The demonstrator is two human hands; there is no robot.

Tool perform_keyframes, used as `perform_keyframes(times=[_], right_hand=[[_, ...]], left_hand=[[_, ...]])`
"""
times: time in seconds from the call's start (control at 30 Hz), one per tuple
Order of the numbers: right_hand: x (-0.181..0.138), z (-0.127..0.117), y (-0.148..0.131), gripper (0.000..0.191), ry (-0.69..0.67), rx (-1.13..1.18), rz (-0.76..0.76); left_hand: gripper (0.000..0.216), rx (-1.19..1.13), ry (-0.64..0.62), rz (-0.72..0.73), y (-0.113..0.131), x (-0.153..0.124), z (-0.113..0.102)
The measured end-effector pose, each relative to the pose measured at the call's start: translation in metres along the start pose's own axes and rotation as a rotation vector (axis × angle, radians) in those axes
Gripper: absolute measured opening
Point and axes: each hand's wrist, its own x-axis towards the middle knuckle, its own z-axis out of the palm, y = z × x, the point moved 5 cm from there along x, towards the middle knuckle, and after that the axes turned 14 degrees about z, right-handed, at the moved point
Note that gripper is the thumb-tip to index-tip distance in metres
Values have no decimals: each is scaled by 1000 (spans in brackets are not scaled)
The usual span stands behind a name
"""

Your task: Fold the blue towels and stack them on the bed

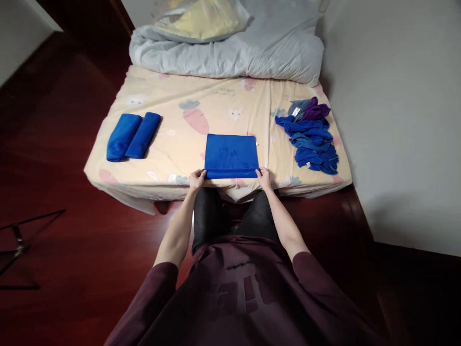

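A blue towel lies flat on the bed in front of me, its near edge turned over into a narrow band. My left hand pinches the left end of that band between thumb and fingers. At the opposite end, my right hand grips the band the same way. A small white tag sticks out at the towel's right side. Over to the left lie two rolled blue towels, side by side and slanted. On the right is a crumpled pile of blue and purple cloths.
The bed has a cream sheet printed with carrots and rabbits. A bunched pale quilt and a yellowish pillow lie at its far end. A white wall rises at the right. Black stand legs rest on the dark red floor.
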Motion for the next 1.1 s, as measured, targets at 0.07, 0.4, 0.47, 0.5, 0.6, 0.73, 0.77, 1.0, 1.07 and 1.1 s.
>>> perform_keyframes(times=[0.07, 0.4, 0.47, 0.5, 0.6, 0.73, 0.77, 1.0, 1.07, 1.1], right_hand=[[-2, 0, -3, 24, 16, -81, -44], [3, 14, 19, 33, 240, -128, -63], [5, 19, 24, 35, 288, -149, -51], [5, 20, 26, 36, 306, -164, -55], [6, 23, 28, 39, 330, -196, -83], [7, 22, 28, 41, 317, -189, -80], [7, 21, 27, 42, 308, -183, -75], [5, 21, 22, 37, 236, -141, -40], [5, 19, 18, 32, 257, -165, -50], [7, 17, 15, 28, 263, -184, -59]], left_hand=[[32, -16, -2, -24, -4, 1, -2], [47, -80, 3, -123, -30, 7, 3], [50, -77, 28, -126, -33, 6, 4], [50, -76, 48, -127, -34, 6, 5], [49, -90, 95, -127, -38, 7, 6], [47, -89, 113, -131, -39, 8, 6], [48, -83, 112, -138, -38, 8, 6], [45, -37, 104, -168, -34, 7, 6], [42, -19, 103, -183, -34, 10, 7], [41, -3, 95, -204, -34, 12, 7]])
